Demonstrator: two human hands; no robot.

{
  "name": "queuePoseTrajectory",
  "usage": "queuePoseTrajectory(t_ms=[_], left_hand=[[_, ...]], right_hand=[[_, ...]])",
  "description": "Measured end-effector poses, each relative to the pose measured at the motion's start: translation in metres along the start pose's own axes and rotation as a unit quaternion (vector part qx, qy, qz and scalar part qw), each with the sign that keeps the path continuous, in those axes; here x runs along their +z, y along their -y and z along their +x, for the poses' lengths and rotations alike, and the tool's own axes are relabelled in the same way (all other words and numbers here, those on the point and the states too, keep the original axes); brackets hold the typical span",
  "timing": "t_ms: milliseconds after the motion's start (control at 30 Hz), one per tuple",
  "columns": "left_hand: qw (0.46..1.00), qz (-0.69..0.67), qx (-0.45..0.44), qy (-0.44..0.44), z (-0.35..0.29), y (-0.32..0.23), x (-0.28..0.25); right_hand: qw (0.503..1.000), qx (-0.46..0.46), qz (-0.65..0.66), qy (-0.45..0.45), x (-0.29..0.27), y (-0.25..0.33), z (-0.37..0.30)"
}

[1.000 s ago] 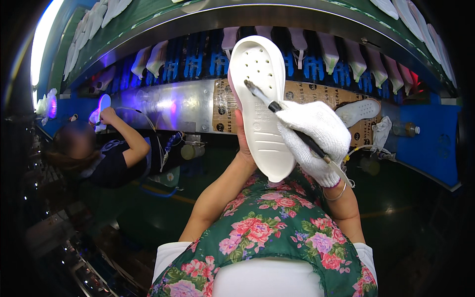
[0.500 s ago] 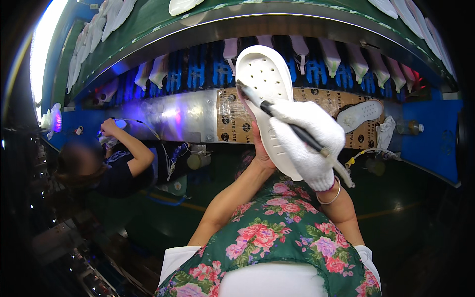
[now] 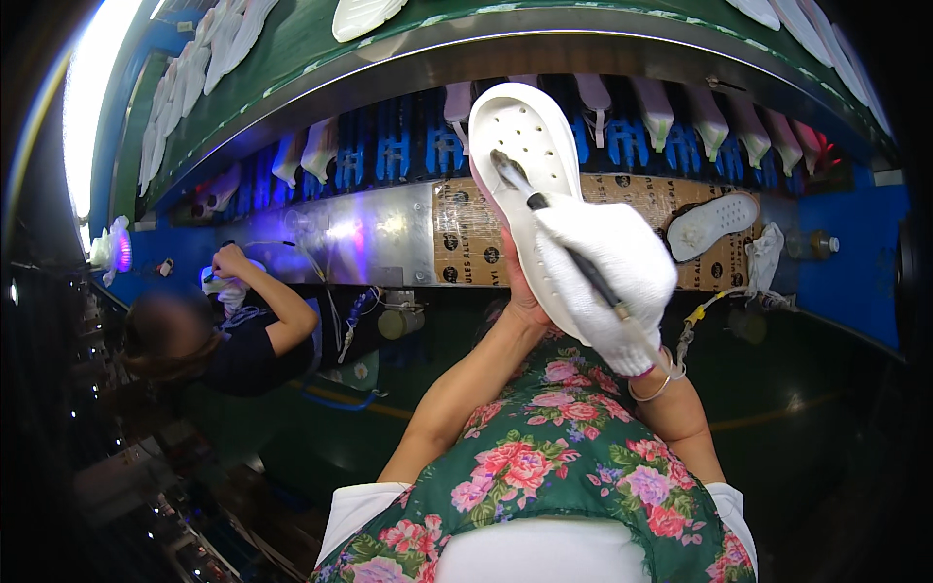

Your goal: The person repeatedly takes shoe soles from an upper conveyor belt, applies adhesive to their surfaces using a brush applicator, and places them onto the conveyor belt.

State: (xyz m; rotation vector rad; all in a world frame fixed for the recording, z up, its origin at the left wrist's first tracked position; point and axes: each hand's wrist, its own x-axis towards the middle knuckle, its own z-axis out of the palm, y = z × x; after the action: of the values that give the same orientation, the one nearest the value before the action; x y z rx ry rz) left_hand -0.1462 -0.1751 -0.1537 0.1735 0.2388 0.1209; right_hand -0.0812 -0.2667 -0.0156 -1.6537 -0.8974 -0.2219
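Note:
A white shoe sole [image 3: 528, 121] with small holes is held up in front of me, its toe end pointing away. My bare left hand [image 3: 523, 287] grips it from the left side and underneath, with most of the fingers hidden behind it. In a white knitted glove, my right hand [image 3: 617, 277] is closed round a brush [image 3: 537, 201] with a dark handle and a hose-like tail. The brush's bristles touch the sole's inner face near the holes. Part of the sole's heel end is covered by the glove.
Cardboard [image 3: 466, 233] covers part of the metal bench, where another white sole [image 3: 714, 225] lies near a crumpled cloth [image 3: 765, 255] and a small bottle [image 3: 821, 245]. Shoe uppers [image 3: 651, 115] hang on blue racks beneath a green conveyor [image 3: 282, 49] carrying soles. At left, a co-worker [image 3: 262, 330] works.
The brush tip has moved right, from the sole's left edge onto its inner face. The whole view has shifted slightly. Both hands keep their hold.

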Motion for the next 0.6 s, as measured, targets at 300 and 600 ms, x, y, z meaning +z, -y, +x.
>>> queuePoseTrajectory(t_ms=[300,600], left_hand=[[0.997,-0.052,0.022,0.045,0.006,-0.023,0.017],[0.993,-0.046,0.042,0.105,0.014,-0.032,0.018]], right_hand=[[0.993,0.081,0.088,0.020,-0.002,-0.008,-0.013],[0.996,0.035,0.076,0.022,-0.001,-0.014,-0.012]])
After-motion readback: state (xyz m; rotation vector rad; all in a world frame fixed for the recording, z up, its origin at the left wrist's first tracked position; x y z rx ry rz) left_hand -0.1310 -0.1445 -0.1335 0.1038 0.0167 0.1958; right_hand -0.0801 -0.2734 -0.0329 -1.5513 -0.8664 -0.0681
